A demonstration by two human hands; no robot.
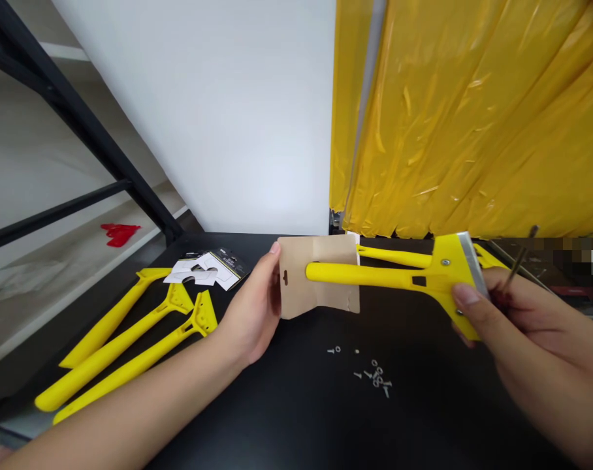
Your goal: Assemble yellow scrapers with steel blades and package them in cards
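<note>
Nearby, loose screws (372,373), spare scrapers (130,339).

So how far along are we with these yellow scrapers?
One scraper looks assembled, blade and screw in place; the right hand grips its head, a thin tool alongside. The left hand holds a brown card sleeve around its handle. Three bare yellow handles lie at left, with loose screws and printed cards unused.
</note>
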